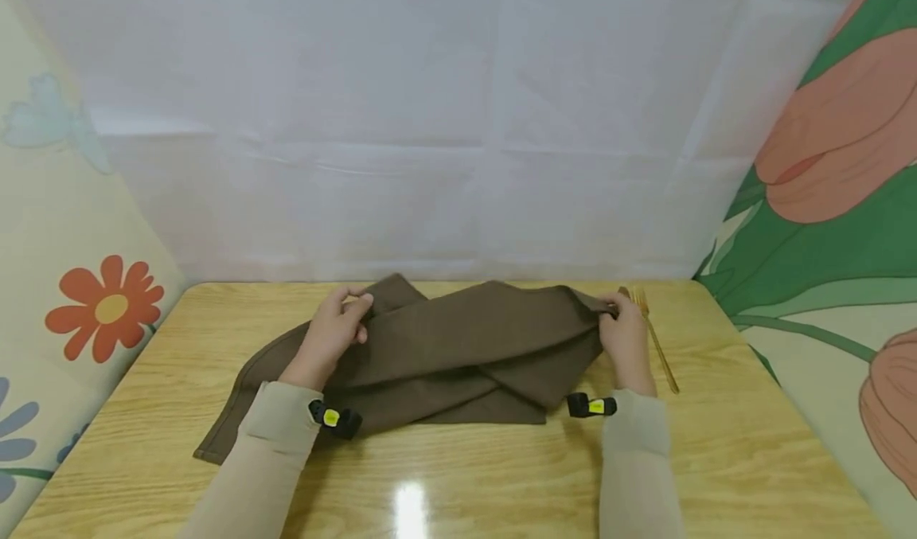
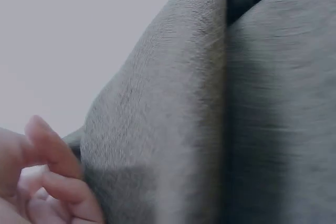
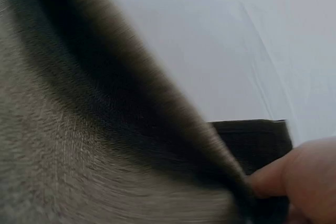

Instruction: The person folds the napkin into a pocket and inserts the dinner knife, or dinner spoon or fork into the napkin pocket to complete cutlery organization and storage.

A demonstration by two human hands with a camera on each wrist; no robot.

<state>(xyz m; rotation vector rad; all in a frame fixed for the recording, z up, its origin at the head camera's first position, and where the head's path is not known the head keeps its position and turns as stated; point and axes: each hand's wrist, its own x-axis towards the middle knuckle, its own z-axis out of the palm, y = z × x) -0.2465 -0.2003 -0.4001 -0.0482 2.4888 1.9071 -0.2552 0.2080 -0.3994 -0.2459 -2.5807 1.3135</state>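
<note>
A brown hemmed cloth (image 1: 458, 332) stretches between both hands over the wooden table, folded and creased across its middle. Its left end trails on the tabletop beneath the left forearm. My left hand (image 1: 333, 332) holds the cloth near its upper left side; in the left wrist view its bent fingers (image 2: 63, 166) meet the fabric, and the exact grip is partly hidden. At the other end, my right hand (image 1: 625, 336) pinches a gathered corner of the cloth, its fingertips also showing against the fabric (image 3: 131, 145) in the right wrist view.
A gold fork (image 1: 655, 340) lies beside the right hand, with the dark tip of another item (image 1: 624, 290) just behind that hand. The wooden table (image 1: 473, 475) ends at a white hanging sheet (image 1: 430, 165). Flower-patterned panels (image 1: 107, 308) stand on both sides.
</note>
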